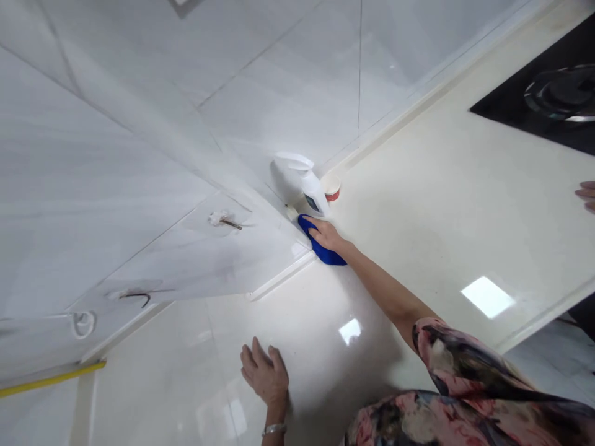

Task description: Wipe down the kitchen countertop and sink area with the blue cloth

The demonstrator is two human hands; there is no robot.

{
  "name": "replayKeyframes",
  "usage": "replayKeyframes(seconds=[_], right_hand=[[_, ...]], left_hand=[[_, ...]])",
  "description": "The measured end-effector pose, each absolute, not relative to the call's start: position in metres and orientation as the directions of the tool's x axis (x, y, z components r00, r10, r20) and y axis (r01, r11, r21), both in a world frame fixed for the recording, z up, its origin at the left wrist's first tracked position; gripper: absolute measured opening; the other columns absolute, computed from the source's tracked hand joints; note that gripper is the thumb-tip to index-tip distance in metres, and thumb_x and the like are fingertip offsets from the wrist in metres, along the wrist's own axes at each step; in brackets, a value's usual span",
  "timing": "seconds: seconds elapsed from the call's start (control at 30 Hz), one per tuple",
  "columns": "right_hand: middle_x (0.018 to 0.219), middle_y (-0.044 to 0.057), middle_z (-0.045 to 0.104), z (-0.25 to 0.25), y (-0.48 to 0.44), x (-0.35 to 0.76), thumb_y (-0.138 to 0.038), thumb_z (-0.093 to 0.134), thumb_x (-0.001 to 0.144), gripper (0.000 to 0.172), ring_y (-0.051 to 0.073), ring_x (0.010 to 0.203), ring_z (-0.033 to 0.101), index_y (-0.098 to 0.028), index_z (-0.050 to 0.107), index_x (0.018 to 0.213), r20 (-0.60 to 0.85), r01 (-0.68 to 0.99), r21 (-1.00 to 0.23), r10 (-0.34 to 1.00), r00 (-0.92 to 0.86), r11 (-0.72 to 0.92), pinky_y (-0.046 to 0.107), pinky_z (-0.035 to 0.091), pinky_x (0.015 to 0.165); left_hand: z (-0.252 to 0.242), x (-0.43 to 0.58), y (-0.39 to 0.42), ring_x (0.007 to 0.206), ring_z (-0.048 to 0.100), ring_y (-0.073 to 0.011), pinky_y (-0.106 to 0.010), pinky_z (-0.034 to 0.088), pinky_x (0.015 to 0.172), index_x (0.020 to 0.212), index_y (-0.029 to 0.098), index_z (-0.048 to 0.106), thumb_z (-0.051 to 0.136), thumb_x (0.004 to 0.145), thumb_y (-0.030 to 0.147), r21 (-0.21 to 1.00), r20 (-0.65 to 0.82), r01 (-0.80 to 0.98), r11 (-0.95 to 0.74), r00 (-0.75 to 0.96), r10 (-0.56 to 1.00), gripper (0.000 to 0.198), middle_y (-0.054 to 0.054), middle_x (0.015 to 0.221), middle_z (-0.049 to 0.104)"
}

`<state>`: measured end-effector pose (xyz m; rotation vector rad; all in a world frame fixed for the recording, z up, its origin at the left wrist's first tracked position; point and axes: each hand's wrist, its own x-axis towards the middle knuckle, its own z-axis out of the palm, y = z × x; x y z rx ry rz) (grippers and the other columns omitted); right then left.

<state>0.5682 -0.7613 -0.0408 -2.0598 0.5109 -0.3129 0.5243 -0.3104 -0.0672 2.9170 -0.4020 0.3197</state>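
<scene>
A blue cloth (322,248) lies pressed on the pale surface (441,204) right at the corner where the white tiled wall (139,155) meets it, a little above the middle of the view. The right hand (326,235) lies on top of it, fingers spread flat and curled a little over the cloth, arm stretched out from a flowered sleeve (465,371) at five o'clock. Just beside the cloth at twelve o'clock stands a white spray bottle (304,183), and at one o'clock, near the bottle, a small paper cup (331,186) with a red band. The left hand (264,373) rests open, palm down, on the bare surface at seven o'clock, holding nothing, a bracelet (274,428) on its wrist. A black hob (543,99) sits at two o'clock, well apart. Another person's fingertips (586,195) show at the three o'clock edge.
</scene>
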Motion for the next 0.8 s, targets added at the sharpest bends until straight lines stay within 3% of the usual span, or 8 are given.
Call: replayKeyframes(seconds=[0.27,0.53,0.8], right_hand=[[0.156,0.009,0.059,-0.016,-0.786,0.643,-0.032,0.046,0.099,0.06,0.035,0.144,0.054,-0.02,0.052,0.157,-0.191,-0.408,-0.811,-0.47,0.862,-0.419,0.058,0.039,0.125],[0.158,0.008,0.056,-0.023,-0.767,0.605,-0.028,0.043,0.098,0.059,0.031,0.144,0.052,-0.02,0.055,0.156,-0.091,-0.323,-0.834,-0.465,0.881,-0.448,0.048,0.044,0.123],[0.149,0.011,0.058,-0.014,-0.73,0.53,-0.03,0.041,0.1,0.057,0.028,0.121,0.066,-0.027,0.054,0.156,-0.145,-0.447,-0.719,-0.514,0.845,-0.532,0.04,0.054,0.107]], left_hand=[[-0.066,0.523,-0.309,0.156,0.038,-0.0396,-0.063,0.035,0.123,0.152,0.011,0.053,0.041,0.105,0.044,0.127,0.221,-0.273,-0.954,0.945,-0.241,0.059,-0.029,0.162,0.044],[-0.063,0.524,-0.311,0.152,0.042,-0.0394,-0.061,0.036,0.123,0.148,0.008,0.057,0.041,0.104,0.044,0.145,0.217,-0.262,-0.954,0.949,-0.228,0.059,-0.03,0.158,0.046],[-0.067,0.521,-0.313,0.153,0.041,-0.0396,-0.062,0.035,0.123,0.147,0.009,0.059,0.042,0.105,0.043,0.159,0.25,-0.246,-0.956,0.947,-0.202,0.057,-0.03,0.159,0.047]])
